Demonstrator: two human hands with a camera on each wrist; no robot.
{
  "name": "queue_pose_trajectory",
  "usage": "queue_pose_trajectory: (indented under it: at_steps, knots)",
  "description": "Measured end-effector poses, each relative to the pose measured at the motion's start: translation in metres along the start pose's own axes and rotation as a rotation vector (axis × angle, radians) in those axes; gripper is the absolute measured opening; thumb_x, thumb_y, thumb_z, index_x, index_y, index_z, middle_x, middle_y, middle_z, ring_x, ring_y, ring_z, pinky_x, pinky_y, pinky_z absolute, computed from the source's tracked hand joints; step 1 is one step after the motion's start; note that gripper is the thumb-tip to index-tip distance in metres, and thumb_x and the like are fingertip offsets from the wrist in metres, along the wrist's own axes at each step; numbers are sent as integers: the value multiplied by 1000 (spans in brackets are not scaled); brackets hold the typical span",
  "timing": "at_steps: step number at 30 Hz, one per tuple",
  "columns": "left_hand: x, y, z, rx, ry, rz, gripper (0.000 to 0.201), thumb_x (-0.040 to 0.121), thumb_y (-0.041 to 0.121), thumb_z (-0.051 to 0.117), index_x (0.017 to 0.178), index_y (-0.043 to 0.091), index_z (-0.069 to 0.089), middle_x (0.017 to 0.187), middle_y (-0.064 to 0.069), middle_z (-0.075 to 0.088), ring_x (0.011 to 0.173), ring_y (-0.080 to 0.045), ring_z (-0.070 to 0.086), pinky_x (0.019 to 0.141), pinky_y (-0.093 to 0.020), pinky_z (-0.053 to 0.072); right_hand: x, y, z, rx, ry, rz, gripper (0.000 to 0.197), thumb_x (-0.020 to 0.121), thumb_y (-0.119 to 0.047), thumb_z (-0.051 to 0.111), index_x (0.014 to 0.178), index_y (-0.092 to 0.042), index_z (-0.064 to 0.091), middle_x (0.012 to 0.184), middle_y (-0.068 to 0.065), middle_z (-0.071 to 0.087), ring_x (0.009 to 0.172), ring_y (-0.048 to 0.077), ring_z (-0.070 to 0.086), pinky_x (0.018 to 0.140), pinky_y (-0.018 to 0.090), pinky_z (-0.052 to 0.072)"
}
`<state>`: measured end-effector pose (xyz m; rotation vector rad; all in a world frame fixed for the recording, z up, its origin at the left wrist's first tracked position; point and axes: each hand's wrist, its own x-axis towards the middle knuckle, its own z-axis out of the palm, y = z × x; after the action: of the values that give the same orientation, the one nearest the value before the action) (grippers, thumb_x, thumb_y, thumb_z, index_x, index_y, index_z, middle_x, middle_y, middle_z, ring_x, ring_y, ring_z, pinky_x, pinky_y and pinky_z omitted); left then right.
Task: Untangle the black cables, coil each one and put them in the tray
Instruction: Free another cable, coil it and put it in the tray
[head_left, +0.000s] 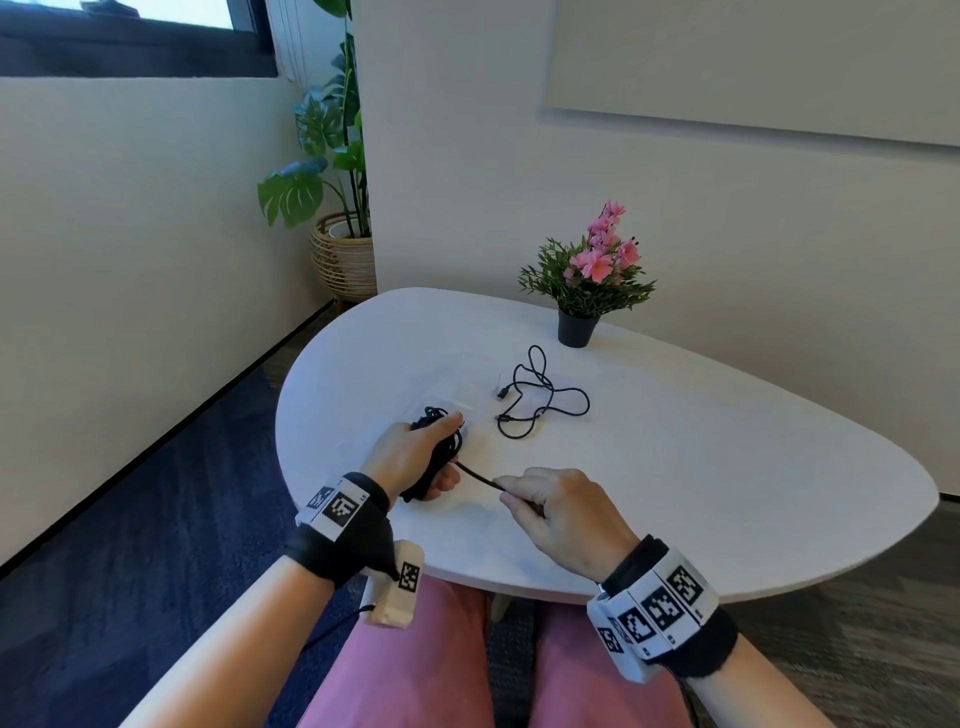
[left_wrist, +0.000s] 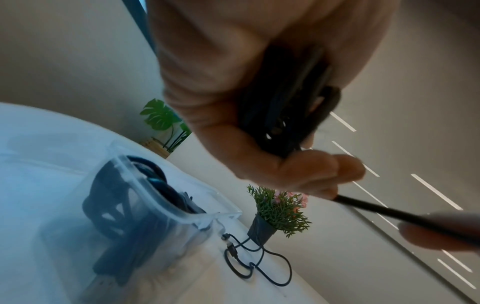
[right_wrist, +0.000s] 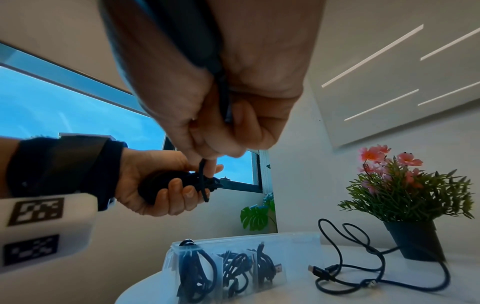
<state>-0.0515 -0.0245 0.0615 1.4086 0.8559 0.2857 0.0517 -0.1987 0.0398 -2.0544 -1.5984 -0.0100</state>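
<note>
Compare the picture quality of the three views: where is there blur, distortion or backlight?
Head view: sharp centre, bent wall lines, clear tray almost lost against the white table. Left wrist: left hand blurred. Right wrist: right hand dark against the bright window.

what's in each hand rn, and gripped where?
Left hand grips the coiled bundle of a black cable round its middle; right hand pinches that cable's free tail.

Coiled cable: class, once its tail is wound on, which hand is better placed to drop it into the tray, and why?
Probably the left hand: it grips the coiled cable right beside the clear tray. The right hand only pinches the tail, nearer the body.
</note>
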Motion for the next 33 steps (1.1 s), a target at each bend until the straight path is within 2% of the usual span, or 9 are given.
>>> queue_pose_trajectory:
  at_steps: [2,6,13,17,22,26,28,30,33]
  knots:
    - [1,3,2,26,45,3,46,87,45,61,87,-1,60,64,-17,64,42,-20,58,39,-20,42,0,-1,0,7,17,12,31,93,-33,46,114,-26,66,68,-15,45,65,5,45,52,16,29]
    - [2,5,3,63,75,-11,45,84,43,65,93,-2,60,64,-15,63,44,-20,59,38,-20,42,0,-3,-2,74,113,37,33,91,-36,44,108,-24,69,70,-7,59,63,12,52,55,27,43]
    - [-1,3,-2,-268,-267,-182,42,77,41,67,97,5,58,68,-3,54,43,-7,46,40,-16,41,-1,3,-3,225,274,82,31,90,-33,48,106,-18,71,73,-14,59,63,4,52,59,28,48]
    - [-4,3,7,-504,-354,-198,37,80,25,64,104,-2,58,67,1,51,47,-4,47,45,-14,44,2,-2,-3,305,368,44,27,90,-25,53,110,-16,70,69,-10,58,58,1,49,56,13,38]
    - [-5,6,23,-741,-277,-111,24,91,26,56,99,5,62,83,-6,60,74,-13,63,65,-23,54,2,-12,7,378,291,6,40,93,-33,47,127,-18,59,66,-14,47,60,2,46,59,15,39]
    - [-3,6,29,-922,-204,20,23,98,29,45,92,9,54,97,-9,71,102,-21,65,86,-40,50,2,-14,14,450,123,46,45,94,-19,43,140,-18,42,68,-14,43,62,-1,45,66,11,38]
    - [2,6,27,-1018,-164,37,23,98,29,45,88,11,53,78,0,67,80,-13,69,77,-37,53,-2,-17,14,498,72,6,47,96,-7,41,142,-17,39,75,-10,49,61,-1,46,70,6,37]
    - [4,6,24,-1013,-130,15,20,97,31,48,84,16,51,67,5,55,54,-5,57,54,-24,50,-5,-21,12,516,29,-45,45,96,-4,41,139,-17,46,82,-5,55,60,1,48,69,9,40]
    - [4,4,25,-819,-53,35,27,94,42,49,82,19,48,66,5,51,44,-4,39,37,-17,33,-7,-26,6,510,-88,-84,34,94,-5,44,122,-8,63,94,4,65,78,-6,55,77,9,40]
